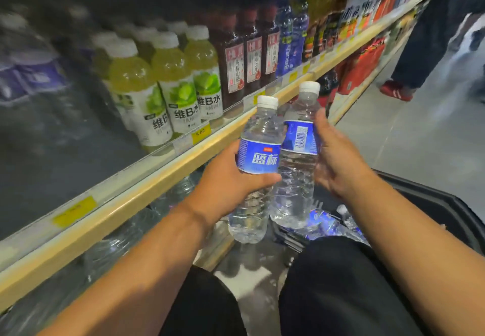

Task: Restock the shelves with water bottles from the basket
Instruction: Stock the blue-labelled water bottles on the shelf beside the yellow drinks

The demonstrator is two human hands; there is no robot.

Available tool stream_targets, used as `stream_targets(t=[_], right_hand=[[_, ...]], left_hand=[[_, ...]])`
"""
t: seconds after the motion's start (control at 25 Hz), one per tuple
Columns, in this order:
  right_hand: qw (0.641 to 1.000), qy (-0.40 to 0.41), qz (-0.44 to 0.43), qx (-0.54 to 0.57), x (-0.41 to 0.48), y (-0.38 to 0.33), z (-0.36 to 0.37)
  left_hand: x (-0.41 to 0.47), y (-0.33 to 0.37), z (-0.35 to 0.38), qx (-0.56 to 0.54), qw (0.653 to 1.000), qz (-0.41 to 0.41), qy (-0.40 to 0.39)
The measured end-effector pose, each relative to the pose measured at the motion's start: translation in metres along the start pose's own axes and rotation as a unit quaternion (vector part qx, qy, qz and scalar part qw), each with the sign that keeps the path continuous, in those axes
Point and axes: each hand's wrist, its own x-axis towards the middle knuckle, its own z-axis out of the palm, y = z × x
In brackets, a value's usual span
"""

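My left hand (pixel 225 180) grips a clear water bottle (pixel 256 136) with a blue label and white cap, held upright. My right hand (pixel 338 165) holds a second water bottle (pixel 299 178) of the same kind, touching the first. Both hang above the black basket (pixel 446 212), where more blue-labelled water bottles (pixel 328 225) lie. The shelf (pixel 157 175) with its wooden edge runs diagonally to the left; its left part is dark with bare floor space and blurred blue-labelled bottles (pixel 31 78).
Green vitamin drinks (pixel 168 83), dark red bottles (pixel 252 54) and blue bottles (pixel 291 36) stand on the shelf. Clear bottles (pixel 118 246) fill the shelf below. Another person's legs and a red shoe (pixel 396 90) stand in the aisle at right. My knees are at the bottom.
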Motion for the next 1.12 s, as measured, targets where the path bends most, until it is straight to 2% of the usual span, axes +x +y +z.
stream_targets(t=[0.28,0.52,0.76,0.96,1.12], right_hand=[[0.994,-0.101,-0.036,-0.006,-0.029,0.015,0.099],[0.985,-0.17,-0.026,-0.01,-0.052,0.021,0.164],[0.98,-0.176,-0.092,-0.037,-0.06,0.031,0.218],[0.978,-0.177,-0.113,-0.001,-0.054,0.034,0.237],[0.979,-0.167,-0.116,0.022,-0.039,0.04,0.247]], left_hand=[[-0.07,0.013,-0.077,-0.001,0.993,0.003,0.118],[-0.12,0.028,-0.13,0.046,0.981,0.005,0.19],[-0.143,0.03,-0.162,0.08,0.96,0.002,0.268],[-0.14,0.032,-0.179,0.105,0.942,0.006,0.319],[-0.129,0.029,-0.196,0.11,0.921,-0.035,0.372]])
